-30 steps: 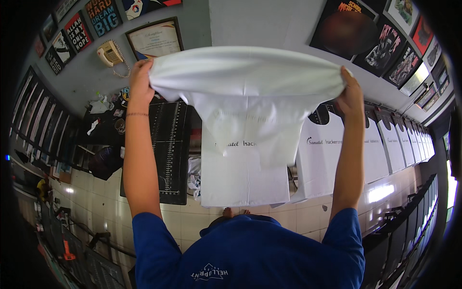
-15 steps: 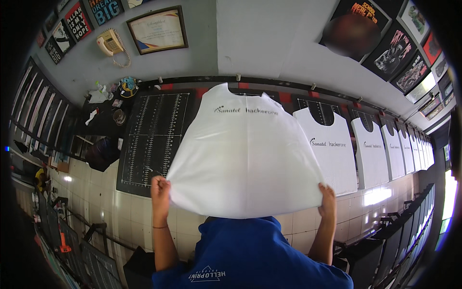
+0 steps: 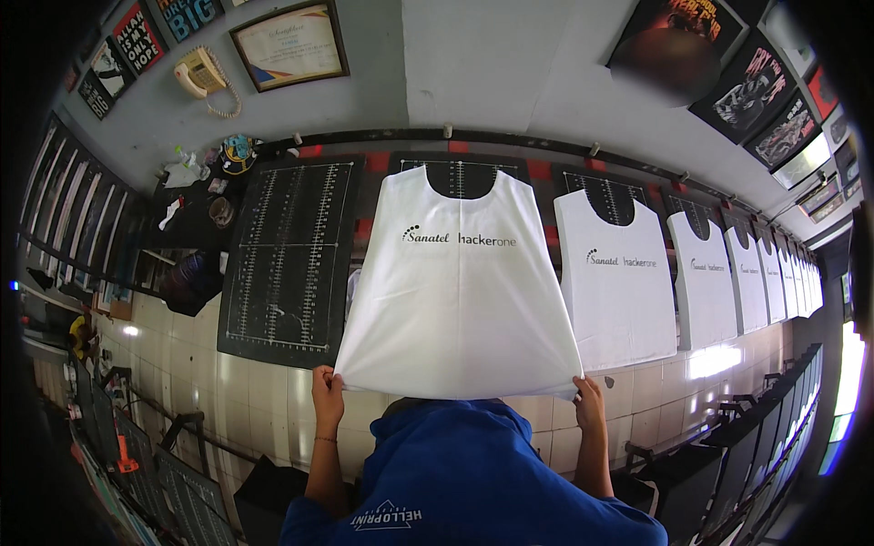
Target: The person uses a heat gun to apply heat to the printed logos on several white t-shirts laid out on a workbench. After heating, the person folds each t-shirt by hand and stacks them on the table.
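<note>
A white sleeveless shirt (image 3: 460,300) with dark printed lettering across its chest lies stretched over a black printing board (image 3: 461,169), whose top shows in the neck opening. At its lower left corner my left hand (image 3: 328,398) pinches the hem. My right hand (image 3: 589,401) grips the lower right corner in the same way. Between the two hands the hem is pulled fairly straight, close to my blue top (image 3: 446,473). Just to the right, a second white shirt (image 3: 621,291) with the same print lies on its own board, apart from my right hand.
Left of the shirt is a bare black board (image 3: 289,259) with white ruled marks. More printed shirts (image 3: 706,282) run along the row to the right. A dark side table (image 3: 187,223) with small items stands at the far left. Black boards (image 3: 760,437) stand behind on the right.
The shirt's billowing body has settled flatter and narrower over the board, and its neckline now lies open. Both hands have come lower and closer together, still holding the hem.
</note>
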`<state>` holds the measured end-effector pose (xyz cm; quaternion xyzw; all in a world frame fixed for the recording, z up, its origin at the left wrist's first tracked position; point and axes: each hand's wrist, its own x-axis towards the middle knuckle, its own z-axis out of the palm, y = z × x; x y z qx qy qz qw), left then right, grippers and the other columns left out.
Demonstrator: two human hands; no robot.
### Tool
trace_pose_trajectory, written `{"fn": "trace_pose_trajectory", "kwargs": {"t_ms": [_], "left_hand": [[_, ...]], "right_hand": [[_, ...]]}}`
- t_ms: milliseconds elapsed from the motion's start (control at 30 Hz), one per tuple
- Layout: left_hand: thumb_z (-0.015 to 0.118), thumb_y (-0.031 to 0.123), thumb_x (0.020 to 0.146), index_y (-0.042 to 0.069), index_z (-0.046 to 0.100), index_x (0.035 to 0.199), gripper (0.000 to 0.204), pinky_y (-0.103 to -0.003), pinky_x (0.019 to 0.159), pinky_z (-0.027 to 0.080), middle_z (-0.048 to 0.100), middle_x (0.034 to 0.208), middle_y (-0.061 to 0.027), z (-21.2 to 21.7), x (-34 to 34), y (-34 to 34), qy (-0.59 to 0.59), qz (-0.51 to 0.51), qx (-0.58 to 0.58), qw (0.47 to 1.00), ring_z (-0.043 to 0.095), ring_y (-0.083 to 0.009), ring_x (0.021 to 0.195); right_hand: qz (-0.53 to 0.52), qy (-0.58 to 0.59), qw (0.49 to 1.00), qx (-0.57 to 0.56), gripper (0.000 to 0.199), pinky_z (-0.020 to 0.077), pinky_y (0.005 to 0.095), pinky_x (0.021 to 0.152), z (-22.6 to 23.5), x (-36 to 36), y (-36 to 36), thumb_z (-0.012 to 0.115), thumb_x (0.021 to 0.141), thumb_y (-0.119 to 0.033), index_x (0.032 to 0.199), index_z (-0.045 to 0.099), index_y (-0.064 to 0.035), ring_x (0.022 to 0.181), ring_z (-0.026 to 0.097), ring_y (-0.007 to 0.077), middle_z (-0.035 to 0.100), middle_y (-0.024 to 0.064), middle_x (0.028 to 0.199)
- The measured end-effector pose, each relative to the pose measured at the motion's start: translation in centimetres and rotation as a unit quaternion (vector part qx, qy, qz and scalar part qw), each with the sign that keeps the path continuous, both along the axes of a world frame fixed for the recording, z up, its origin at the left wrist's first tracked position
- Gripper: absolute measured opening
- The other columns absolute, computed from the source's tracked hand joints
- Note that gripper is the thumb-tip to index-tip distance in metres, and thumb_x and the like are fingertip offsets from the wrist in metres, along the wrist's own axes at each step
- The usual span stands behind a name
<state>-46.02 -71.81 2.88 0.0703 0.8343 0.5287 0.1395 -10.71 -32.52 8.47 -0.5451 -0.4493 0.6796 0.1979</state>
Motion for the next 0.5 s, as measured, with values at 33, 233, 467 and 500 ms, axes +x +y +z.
{"fn": "trace_pose_trajectory", "kwargs": {"t_ms": [33, 233, 467, 500], "left_hand": [[0.055, 0.0, 0.087, 0.002, 0.049, 0.101, 0.015, -0.024, 0.062, 0.041, 0.047, 0.073, -0.001, 0.2, 0.2, -0.1, -0.001, 0.002, 0.007, 1.0, 0.044, -0.0089, 0.065], [0.054, -0.002, 0.087, 0.001, 0.049, 0.103, 0.017, -0.026, 0.06, 0.041, 0.049, 0.072, -0.0021, 0.3, 1.4, -1.0, 0.005, 0.011, -0.028, 1.0, 0.047, -0.01, 0.064], [0.056, 0.003, 0.087, -0.001, 0.049, 0.116, 0.03, -0.036, 0.075, 0.047, 0.062, 0.09, -0.0154, 1.8, 2.4, -0.1, 0.002, -0.082, -0.227, 0.97, 0.061, -0.0268, 0.083], [0.056, 0.005, 0.088, -0.002, 0.048, 0.119, 0.033, -0.037, 0.08, 0.047, 0.062, 0.097, -0.0174, 1.1, 2.3, 0.1, 0.054, -0.113, -0.259, 0.958, 0.061, -0.0289, 0.09]], "right_hand": [[0.004, -0.013, 1.0, -0.001, 0.029, 0.0419, 0.0296, 0.077, -0.1, 0.4, -0.1, 0.059, 0.086, -0.022, 0.106, 0.064, -0.0008, 0.087, 0.056, 0.0134, 0.064, 0.004, 0.096], [0.005, -0.048, 0.999, -0.013, 0.023, 0.0388, 0.0288, 0.073, -1.4, 2.0, -0.5, 0.058, 0.084, -0.024, 0.097, 0.066, -0.0073, 0.085, 0.051, 0.0101, 0.06, -0.0006, 0.089], [0.07, -0.163, 0.984, 0.018, 0.026, 0.0422, 0.0339, 0.075, -4.8, 3.5, 0.1, 0.06, 0.084, -0.027, 0.096, 0.065, -0.0047, 0.084, 0.055, 0.017, 0.063, 0.0049, 0.091], [0.147, -0.24, 0.957, 0.068, 0.03, 0.0431, 0.0353, 0.076, -5.9, 3.5, 0.5, 0.06, 0.084, -0.03, 0.096, 0.065, -0.0026, 0.086, 0.056, 0.0193, 0.064, 0.0076, 0.091]]}}
